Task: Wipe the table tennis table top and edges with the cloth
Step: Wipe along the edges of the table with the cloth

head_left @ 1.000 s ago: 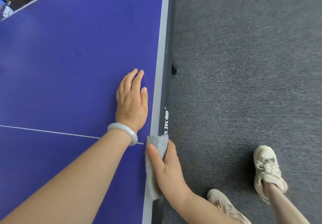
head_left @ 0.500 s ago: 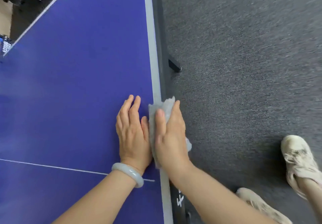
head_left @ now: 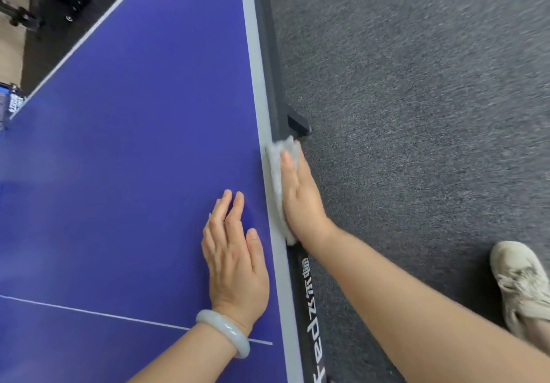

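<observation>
The blue table tennis table (head_left: 134, 150) fills the left half of the view, with a grey border line along its right edge and a black side rail below it. My right hand (head_left: 300, 201) grips a grey cloth (head_left: 275, 171) folded over that edge, thumb on top and fingers down the rail. My left hand (head_left: 235, 257) lies flat on the blue top just left of the edge, fingers together, holding nothing. A pale bangle sits on the left wrist.
Dark grey carpet (head_left: 416, 114) covers the floor to the right. A black table leg bracket (head_left: 297, 123) juts out just ahead of the cloth. My pale shoe (head_left: 520, 287) stands at the lower right. The net post (head_left: 12, 103) is at far left.
My right hand has slid the cloth forward along the table's right edge, past my left hand. The left hand has stayed flat on the top.
</observation>
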Demonstrator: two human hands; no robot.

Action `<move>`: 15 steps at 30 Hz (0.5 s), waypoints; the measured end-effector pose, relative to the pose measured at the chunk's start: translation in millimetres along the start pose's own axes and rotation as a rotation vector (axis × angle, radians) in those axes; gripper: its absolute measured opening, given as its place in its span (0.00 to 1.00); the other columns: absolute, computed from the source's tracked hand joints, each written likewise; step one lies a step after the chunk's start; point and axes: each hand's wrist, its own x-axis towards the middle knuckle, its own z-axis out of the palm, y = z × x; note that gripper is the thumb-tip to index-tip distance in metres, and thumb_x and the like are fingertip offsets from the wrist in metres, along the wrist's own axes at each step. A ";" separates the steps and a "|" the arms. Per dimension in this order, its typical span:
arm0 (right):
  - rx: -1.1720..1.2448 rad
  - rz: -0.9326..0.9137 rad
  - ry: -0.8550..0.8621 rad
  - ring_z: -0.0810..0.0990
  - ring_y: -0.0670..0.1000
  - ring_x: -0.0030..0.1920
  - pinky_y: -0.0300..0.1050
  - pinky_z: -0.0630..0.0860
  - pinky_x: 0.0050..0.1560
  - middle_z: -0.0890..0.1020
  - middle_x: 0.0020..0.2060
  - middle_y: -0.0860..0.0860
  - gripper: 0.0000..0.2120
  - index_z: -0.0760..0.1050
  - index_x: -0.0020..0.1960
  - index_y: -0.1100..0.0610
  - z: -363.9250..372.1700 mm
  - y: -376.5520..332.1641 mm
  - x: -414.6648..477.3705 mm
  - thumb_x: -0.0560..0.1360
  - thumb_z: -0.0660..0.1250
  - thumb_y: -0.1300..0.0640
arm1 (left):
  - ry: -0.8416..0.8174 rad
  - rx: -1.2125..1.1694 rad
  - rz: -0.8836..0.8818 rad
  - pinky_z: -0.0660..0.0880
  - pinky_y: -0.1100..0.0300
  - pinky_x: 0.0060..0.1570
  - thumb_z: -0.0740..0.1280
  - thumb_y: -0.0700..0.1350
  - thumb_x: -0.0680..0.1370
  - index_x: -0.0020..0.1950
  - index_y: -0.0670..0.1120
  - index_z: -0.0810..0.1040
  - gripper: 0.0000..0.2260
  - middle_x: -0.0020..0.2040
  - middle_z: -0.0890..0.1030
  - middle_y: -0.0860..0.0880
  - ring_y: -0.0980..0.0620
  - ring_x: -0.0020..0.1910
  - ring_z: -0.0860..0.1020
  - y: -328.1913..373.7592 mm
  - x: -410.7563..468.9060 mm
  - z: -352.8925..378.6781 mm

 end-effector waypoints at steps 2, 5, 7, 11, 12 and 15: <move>0.011 -0.015 -0.016 0.50 0.32 0.75 0.33 0.47 0.75 0.55 0.78 0.38 0.29 0.51 0.78 0.44 -1.3 20.0 -59.0 0.80 0.47 0.35 | -0.001 -0.004 -0.002 0.56 0.47 0.75 0.48 0.48 0.82 0.77 0.44 0.63 0.24 0.78 0.61 0.48 0.47 0.77 0.60 0.2 0.6 0.0; -0.024 0.064 0.002 0.55 0.33 0.75 0.38 0.51 0.78 0.60 0.76 0.38 0.31 0.54 0.76 0.44 -1.7 33.9 -104.7 0.78 0.45 0.30 | -0.011 0.001 -0.006 0.56 0.46 0.75 0.48 0.48 0.82 0.77 0.44 0.63 0.24 0.78 0.61 0.48 0.47 0.77 0.60 -1.6 0.5 0.9; -0.044 0.048 0.072 0.63 0.37 0.73 0.40 0.56 0.76 0.68 0.74 0.46 0.32 0.62 0.75 0.51 1.5 20.0 -74.6 0.79 0.45 0.34 | -0.012 0.001 0.003 0.57 0.44 0.74 0.49 0.48 0.82 0.77 0.44 0.63 0.24 0.78 0.61 0.48 0.46 0.76 0.60 -1.6 0.2 0.5; -0.138 0.107 0.111 0.73 0.57 0.66 0.40 0.64 0.55 0.75 0.66 0.58 0.24 0.69 0.68 0.59 5.6 -36.7 72.9 0.85 0.48 0.44 | -0.017 0.009 0.003 0.60 0.42 0.72 0.49 0.48 0.82 0.77 0.45 0.63 0.24 0.78 0.61 0.48 0.46 0.76 0.61 -1.8 1.1 -0.3; -0.139 0.127 0.116 0.72 0.59 0.66 0.42 0.63 0.54 0.74 0.66 0.61 0.25 0.68 0.69 0.63 4.5 -49.7 105.1 0.85 0.48 0.44 | -0.019 0.013 0.003 0.60 0.42 0.72 0.49 0.48 0.82 0.77 0.45 0.63 0.24 0.78 0.62 0.49 0.47 0.76 0.61 -2.2 1.4 -0.1; -0.101 0.195 0.069 0.70 0.63 0.67 0.51 0.66 0.62 0.71 0.68 0.65 0.30 0.65 0.71 0.68 7.2 -61.7 129.3 0.85 0.47 0.43 | -0.021 0.023 0.000 0.61 0.41 0.72 0.49 0.47 0.82 0.77 0.44 0.64 0.24 0.78 0.62 0.48 0.47 0.76 0.61 -3.3 1.6 0.2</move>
